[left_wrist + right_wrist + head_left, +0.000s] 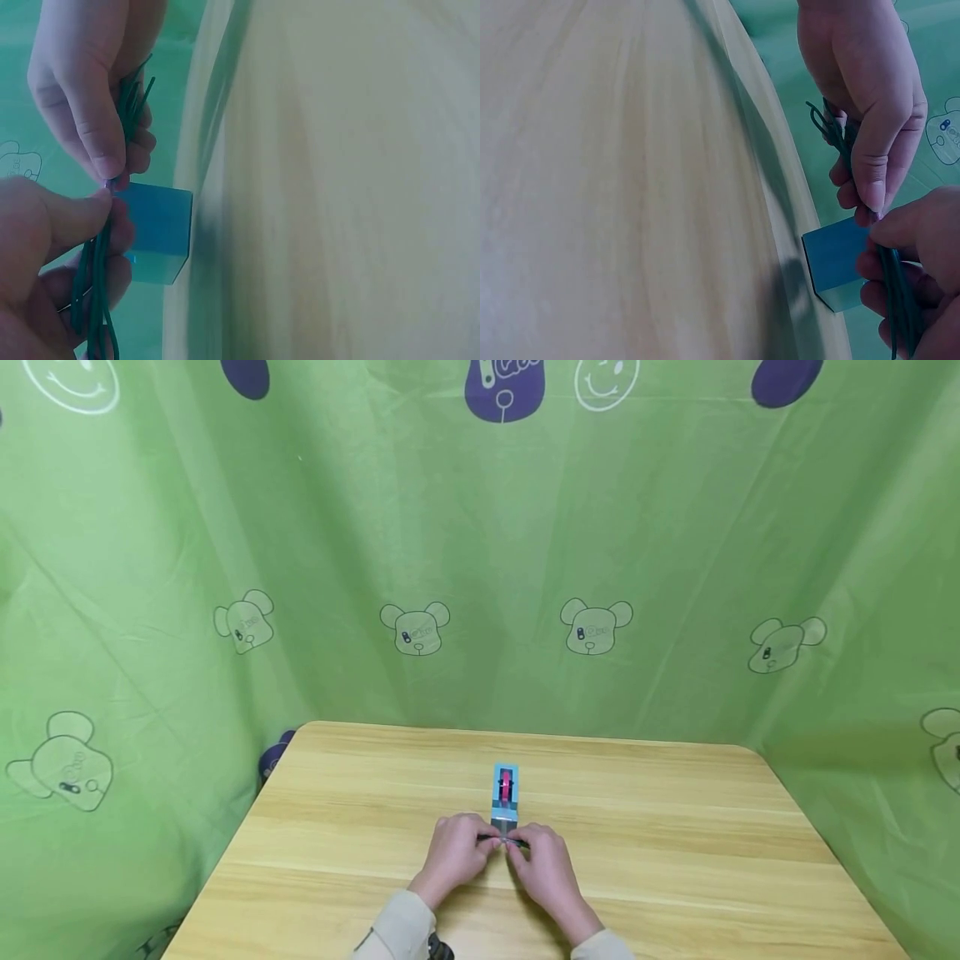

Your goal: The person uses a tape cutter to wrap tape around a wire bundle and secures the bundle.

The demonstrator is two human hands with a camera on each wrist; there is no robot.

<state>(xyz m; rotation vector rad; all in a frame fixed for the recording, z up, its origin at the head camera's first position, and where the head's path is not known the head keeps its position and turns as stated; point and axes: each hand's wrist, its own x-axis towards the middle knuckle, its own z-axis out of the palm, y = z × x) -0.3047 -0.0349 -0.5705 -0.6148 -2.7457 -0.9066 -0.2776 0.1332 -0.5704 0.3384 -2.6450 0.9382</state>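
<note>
My left hand point(459, 847) and right hand point(546, 862) meet just in front of a blue tape dispenser point(498, 793) with a pink wheel. Between them they hold a bundle of thin dark cords point(97, 277), some bent into loops at the end. Thumb and fingertips of each hand pinch it near its middle, almost touching each other. In the right wrist view, part of the bundle lies along the right palm, and the other end sticks out behind the left fingers. A pale strip point(504, 828) shows between the dispenser and the fingertips. The pinched middle is mostly hidden.
The wooden table point(660, 827) extends to both sides of the hands. A green curtain point(495, 527) with bear prints hangs behind and at both sides. A dark object point(440, 947) shows by the left sleeve at the bottom edge.
</note>
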